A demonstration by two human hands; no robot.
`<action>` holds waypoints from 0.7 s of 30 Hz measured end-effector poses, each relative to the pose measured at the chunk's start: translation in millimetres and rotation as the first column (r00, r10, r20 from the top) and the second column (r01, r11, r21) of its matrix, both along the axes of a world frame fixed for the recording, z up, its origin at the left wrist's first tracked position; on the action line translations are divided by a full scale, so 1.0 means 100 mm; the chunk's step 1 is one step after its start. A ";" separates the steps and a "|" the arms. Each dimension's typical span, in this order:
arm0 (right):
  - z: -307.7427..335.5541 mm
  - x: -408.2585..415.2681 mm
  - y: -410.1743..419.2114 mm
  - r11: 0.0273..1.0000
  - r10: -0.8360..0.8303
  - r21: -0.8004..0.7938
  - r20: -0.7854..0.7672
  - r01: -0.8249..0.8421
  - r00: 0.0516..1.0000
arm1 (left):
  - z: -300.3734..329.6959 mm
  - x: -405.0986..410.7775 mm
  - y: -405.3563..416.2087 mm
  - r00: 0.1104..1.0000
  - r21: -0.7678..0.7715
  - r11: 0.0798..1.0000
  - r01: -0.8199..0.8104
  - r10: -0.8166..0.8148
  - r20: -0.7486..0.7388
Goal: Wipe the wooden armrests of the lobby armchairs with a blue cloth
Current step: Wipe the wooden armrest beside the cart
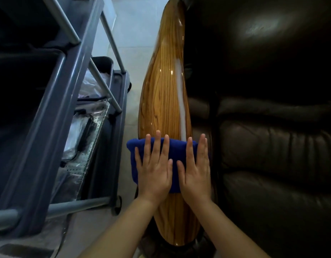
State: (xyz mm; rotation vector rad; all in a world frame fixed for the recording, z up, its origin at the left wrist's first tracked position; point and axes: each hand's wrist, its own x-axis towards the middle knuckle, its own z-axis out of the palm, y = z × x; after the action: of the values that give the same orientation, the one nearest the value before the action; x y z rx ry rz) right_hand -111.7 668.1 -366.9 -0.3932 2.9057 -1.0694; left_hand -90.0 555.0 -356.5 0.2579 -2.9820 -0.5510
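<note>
Both hands lie flat and spread, palms down, with no closed grip on anything: the left hand [154,170] and the right hand [196,170] press side by side on the blue cloth [174,151], thumbs nearly touching at the middle. Fingers of each hand are extended and slightly apart, pointing away from the person along the armrest.

The blue cloth is folded and draped across the wooden armrest [165,94], covering its full width at the near third and hanging slightly over the left edge. The armrest is glossy, with striped honey-coloured grain, long and tapered at both ends; a pale streak of reflected light runs along its right side, ending at the cloth's far edge. Bare wood shows below the wrists as well.

To the right, touching the armrest, is the dark leather armchair [272,146], its cushions creased. To the left, standing apart on the pale tiled floor [132,43], is a grey cleaning cart [55,116] with metal rails and clear plastic bags on its lower shelf.
</note>
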 end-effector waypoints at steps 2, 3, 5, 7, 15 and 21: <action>0.06 -0.18 -0.06 1.000 0.001 -0.010 0.025 -0.001 1.000 | 0.07 -0.18 -0.05 1.000 -0.013 1.000 -0.022 0.022 -0.004; 0.10 -0.32 -0.11 1.000 0.004 -0.018 0.034 -0.004 0.999 | 0.12 -0.31 -0.09 1.000 -0.022 0.999 -0.026 0.025 -0.005; 0.18 -0.63 -0.20 0.999 0.009 -0.042 0.046 -0.007 0.999 | 0.22 -0.62 -0.17 1.000 -0.038 0.999 -0.021 0.020 -0.002; 0.26 -0.91 -0.28 0.998 0.028 -0.061 0.053 -0.025 0.998 | 0.32 -0.88 -0.24 1.000 -0.055 0.998 -0.026 0.027 0.007; 0.47 -1.84 -0.57 0.986 0.051 -0.160 0.076 -0.038 0.996 | 0.52 -1.76 -0.54 0.998 -0.018 0.998 0.053 -0.052 0.025; 0.62 -2.61 -0.78 0.998 0.051 -0.052 0.096 -0.046 0.994 | 0.63 -2.54 -0.71 0.997 0.086 0.996 0.033 -0.038 0.061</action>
State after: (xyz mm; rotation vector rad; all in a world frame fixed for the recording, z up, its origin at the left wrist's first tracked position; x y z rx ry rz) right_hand -373.1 590.6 -304.9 -0.3990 2.7748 -1.1232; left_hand -343.6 483.7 -293.4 0.2333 -3.0325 -0.6875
